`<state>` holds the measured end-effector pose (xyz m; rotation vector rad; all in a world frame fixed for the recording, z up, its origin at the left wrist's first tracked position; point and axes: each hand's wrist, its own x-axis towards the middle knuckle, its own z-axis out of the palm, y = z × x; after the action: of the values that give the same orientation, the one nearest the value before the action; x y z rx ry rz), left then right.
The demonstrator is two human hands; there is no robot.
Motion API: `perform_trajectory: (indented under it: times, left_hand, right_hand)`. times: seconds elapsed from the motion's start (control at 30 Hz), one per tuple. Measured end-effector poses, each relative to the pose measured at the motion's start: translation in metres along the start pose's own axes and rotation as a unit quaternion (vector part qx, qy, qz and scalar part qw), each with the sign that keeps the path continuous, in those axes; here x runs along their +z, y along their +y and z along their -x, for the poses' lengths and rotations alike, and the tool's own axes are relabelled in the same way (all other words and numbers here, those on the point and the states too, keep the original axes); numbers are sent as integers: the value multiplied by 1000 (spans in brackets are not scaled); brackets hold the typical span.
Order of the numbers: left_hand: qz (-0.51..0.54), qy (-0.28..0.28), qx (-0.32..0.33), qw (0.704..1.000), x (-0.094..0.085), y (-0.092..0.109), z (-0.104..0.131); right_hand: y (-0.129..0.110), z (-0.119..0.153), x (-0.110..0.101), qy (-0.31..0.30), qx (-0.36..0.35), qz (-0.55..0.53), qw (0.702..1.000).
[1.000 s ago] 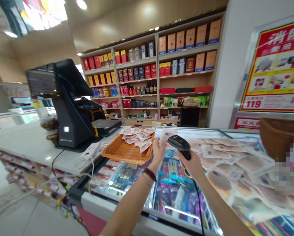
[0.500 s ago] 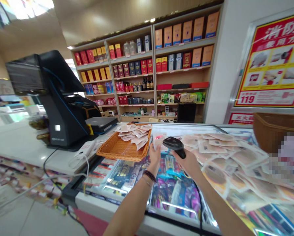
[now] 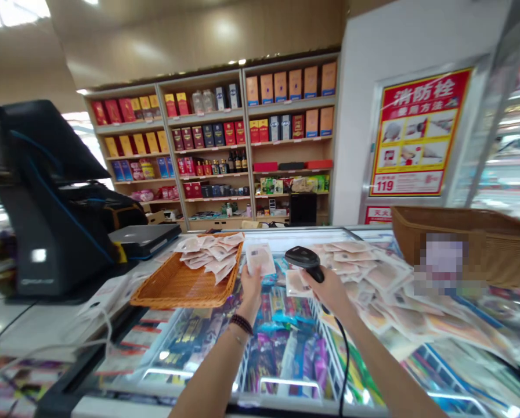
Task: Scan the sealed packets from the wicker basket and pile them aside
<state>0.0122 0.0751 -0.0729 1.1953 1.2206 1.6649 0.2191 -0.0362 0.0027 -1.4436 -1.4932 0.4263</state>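
My left hand [image 3: 251, 288], with a dark beaded bracelet at the wrist, pinches a small clear packet [image 3: 260, 259] just right of the wicker tray. My right hand [image 3: 328, 288] is closed around a black handheld scanner [image 3: 302, 256], its head pointing left. Under the scanner, next to my right fingers, is another packet [image 3: 298, 283]; whether the fingers hold it too I cannot tell. The orange wicker tray [image 3: 173, 285] carries a heap of packets [image 3: 212, 251] at its back. Many flat packets [image 3: 373, 273] lie spread on the glass to the right.
A black checkout terminal [image 3: 46, 203] and a flat black device [image 3: 147, 238] stand at the left. Behind the packets at right is a brown basket [image 3: 504, 244]. The scanner's cable [image 3: 345, 360] hangs toward me. Colourful goods show below the glass freezer top.
The view has turned right. My left hand and its packet have moved away from the scanner toward the tray. A second packet now shows under the scanner, and the red scanning light is gone.
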Motion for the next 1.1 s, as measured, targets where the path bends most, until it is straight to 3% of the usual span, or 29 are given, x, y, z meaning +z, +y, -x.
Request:
perform_trajectory:
  times: [0.1,0.33,0.47,0.6,0.7,0.83,0.97,1.1]
  left_hand:
    - [84,11,-68,994,30,15,-4]
    - [109,-121,-65,984,127,43,8]
    - [74,-227,-15,971,182,47,30]
    - [-65,-321,115,938,210,49,55]
    - [-196,-335,232,892,207,49,72]
    - [-279,-318,267,866,183,43,82]
    - [-314,-298,279,857,144,42,70]
    - [-334,-246,297,860,90,57,38]
  right_hand:
    - [16,-6,-38,38,28,26,999]
    - [56,-4,-132,145,82,75,983]
    - [72,5,-171,189,102,77,974]
    - [80,15,-189,219,115,95,964]
    - [82,20,-188,215,125,99,963]
    - [81,21,-173,191,134,87,969]
    - [70,12,-146,167,101,94,976]
    - [50,-5,-112,123,85,65,987]
